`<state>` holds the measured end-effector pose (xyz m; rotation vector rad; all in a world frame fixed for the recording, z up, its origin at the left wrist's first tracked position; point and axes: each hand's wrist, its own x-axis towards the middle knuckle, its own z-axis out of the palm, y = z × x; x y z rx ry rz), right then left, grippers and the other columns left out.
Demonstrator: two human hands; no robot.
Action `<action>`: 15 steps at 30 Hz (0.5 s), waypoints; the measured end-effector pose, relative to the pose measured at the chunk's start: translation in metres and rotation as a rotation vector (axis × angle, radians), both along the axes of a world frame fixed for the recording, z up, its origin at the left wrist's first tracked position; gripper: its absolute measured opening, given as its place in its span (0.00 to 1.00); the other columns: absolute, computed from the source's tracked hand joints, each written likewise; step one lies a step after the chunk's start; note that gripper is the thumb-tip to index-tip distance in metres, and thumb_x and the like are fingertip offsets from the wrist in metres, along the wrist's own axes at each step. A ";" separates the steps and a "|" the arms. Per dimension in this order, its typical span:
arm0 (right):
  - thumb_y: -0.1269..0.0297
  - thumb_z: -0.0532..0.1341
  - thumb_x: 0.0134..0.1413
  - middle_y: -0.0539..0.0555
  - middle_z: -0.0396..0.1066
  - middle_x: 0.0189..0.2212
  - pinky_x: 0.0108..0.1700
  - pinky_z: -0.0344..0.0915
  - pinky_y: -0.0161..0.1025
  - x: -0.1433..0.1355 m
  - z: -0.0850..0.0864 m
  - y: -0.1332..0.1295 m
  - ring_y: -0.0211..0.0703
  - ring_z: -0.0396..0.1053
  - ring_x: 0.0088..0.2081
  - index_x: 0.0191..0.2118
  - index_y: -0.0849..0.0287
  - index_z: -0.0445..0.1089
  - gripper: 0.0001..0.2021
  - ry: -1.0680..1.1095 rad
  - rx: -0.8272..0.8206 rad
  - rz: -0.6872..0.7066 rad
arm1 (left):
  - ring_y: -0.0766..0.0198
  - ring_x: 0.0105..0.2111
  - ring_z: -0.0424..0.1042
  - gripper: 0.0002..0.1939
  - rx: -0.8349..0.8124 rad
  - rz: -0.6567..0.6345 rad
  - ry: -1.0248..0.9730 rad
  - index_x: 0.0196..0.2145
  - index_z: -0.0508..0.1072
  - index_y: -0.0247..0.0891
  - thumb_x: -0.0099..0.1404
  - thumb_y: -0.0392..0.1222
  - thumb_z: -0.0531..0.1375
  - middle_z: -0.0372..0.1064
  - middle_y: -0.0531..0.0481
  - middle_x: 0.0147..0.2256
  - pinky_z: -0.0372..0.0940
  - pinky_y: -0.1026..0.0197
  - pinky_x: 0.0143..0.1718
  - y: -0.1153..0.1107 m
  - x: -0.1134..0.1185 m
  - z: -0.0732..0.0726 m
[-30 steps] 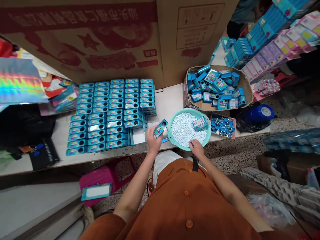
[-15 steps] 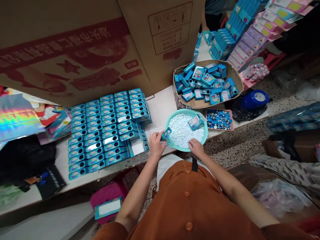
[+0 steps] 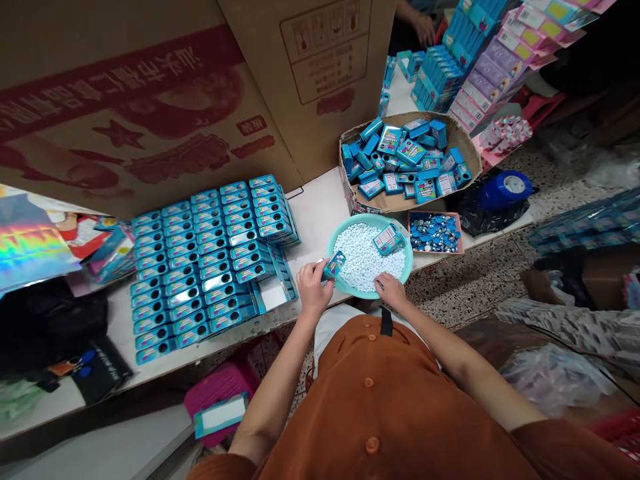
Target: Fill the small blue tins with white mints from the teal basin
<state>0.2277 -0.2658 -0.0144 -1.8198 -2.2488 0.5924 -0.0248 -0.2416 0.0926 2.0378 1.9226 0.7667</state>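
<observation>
My left hand (image 3: 315,288) grips a small blue box (image 3: 335,265) over the left rim of a mint-green basin (image 3: 409,267). White pellets (image 3: 361,257) fill the basin, and a second blue box (image 3: 387,239) lies on them at the right. The fingers of my right hand (image 3: 391,291) are bent together at the basin's near rim, touching the pellets; whatever they pinch is too small to make out. Rows of blue boxes with dark round holes (image 3: 210,267) stand left of my left hand.
Behind the basin is a cardboard tray (image 3: 350,193) of loose blue boxes. A pink-edged box of blue and silver caps (image 3: 435,233) sits right of the basin. A large carton (image 3: 165,100) walls off the back. Another person's hand (image 3: 424,28) shows at the top.
The view has shifted slightly. The box in my left hand has turned a little, showing more of its top face. My right hand stays at the near rim.
</observation>
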 end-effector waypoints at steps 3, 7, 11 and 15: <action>0.67 0.53 0.59 0.54 0.70 0.34 0.38 0.57 0.36 0.000 -0.001 0.000 0.43 0.64 0.39 0.35 0.55 0.70 0.09 0.005 0.001 -0.006 | 0.53 0.41 0.64 0.23 0.014 0.032 -0.052 0.50 0.69 0.43 0.56 0.38 0.60 0.66 0.45 0.39 0.57 0.53 0.44 -0.004 -0.002 0.001; 0.67 0.53 0.59 0.55 0.69 0.34 0.38 0.57 0.36 0.001 -0.001 -0.001 0.43 0.64 0.39 0.35 0.55 0.70 0.09 0.012 -0.004 -0.015 | 0.52 0.41 0.64 0.22 -0.059 0.011 -0.007 0.49 0.70 0.42 0.55 0.39 0.61 0.65 0.44 0.38 0.57 0.52 0.43 -0.004 0.000 -0.005; 0.67 0.52 0.59 0.55 0.70 0.34 0.39 0.57 0.36 0.001 -0.001 -0.001 0.43 0.64 0.39 0.35 0.56 0.70 0.09 0.010 0.005 0.001 | 0.51 0.41 0.64 0.21 -0.098 0.036 0.022 0.48 0.70 0.41 0.56 0.40 0.60 0.65 0.44 0.37 0.59 0.51 0.42 -0.007 0.004 -0.014; 0.67 0.52 0.59 0.54 0.70 0.35 0.39 0.57 0.35 0.001 -0.002 -0.001 0.42 0.65 0.39 0.35 0.56 0.70 0.09 0.004 0.014 0.002 | 0.53 0.42 0.66 0.19 -0.089 0.073 -0.082 0.47 0.70 0.41 0.57 0.42 0.60 0.67 0.45 0.38 0.60 0.52 0.44 -0.015 0.001 -0.019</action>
